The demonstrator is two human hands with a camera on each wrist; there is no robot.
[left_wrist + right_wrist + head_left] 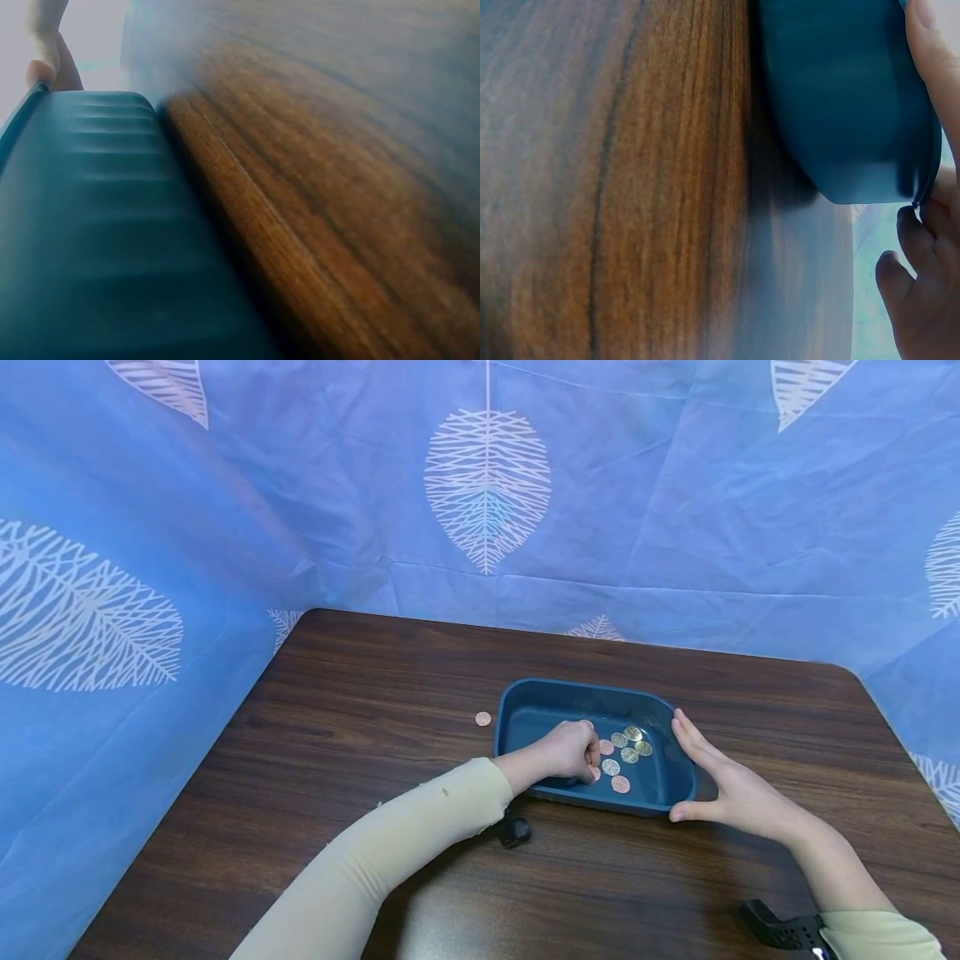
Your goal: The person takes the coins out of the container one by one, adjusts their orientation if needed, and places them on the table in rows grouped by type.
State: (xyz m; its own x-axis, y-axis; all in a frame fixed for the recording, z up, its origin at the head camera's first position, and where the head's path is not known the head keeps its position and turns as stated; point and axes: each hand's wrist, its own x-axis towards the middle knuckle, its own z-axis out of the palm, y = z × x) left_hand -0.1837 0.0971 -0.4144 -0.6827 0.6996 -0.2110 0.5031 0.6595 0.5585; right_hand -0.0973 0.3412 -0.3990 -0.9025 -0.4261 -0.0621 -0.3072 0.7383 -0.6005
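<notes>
A dark blue rectangular tray (525, 700) stands on the table, with several copper and gold coins on its floor, among them a gold coin (611, 767). My left hand (572, 750) reaches inside over the near rim, fingers curled down among the coins. A copper coin (595, 773) peeks out by its fingertips; whether they pinch it is hidden. At the tray's right end, my right hand (731, 789) holds it between thumb and fingers, spanning the near and far corners. The right wrist view shows the tray's outer wall (847, 112) beside the fingers (911, 244).
A single copper coin (483, 719) lies on the brown wooden table (360, 710), left of the tray. Blue cloth (637, 510) with white leaf prints hangs behind and beside the table. Black wrist gear (787, 929) sits on the right wrist.
</notes>
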